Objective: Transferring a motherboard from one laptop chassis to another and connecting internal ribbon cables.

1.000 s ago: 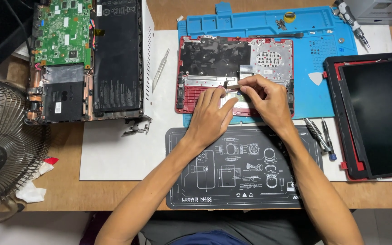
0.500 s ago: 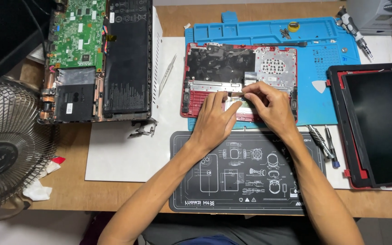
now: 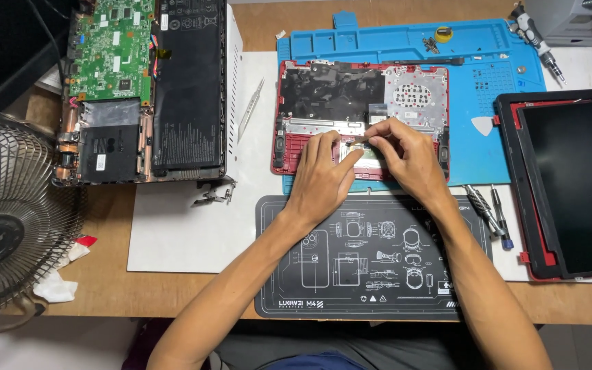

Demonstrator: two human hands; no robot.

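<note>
Both hands unmoved, left hand (image 3: 323, 175), right hand (image 3: 405, 154) pinching crosswise strip (image 3: 359, 139) on red laptop shell (image 3: 361, 120).

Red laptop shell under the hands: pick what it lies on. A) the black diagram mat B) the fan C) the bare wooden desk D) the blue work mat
D: the red laptop shell lies on the blue work mat, with both hands over its lower edge.
</note>
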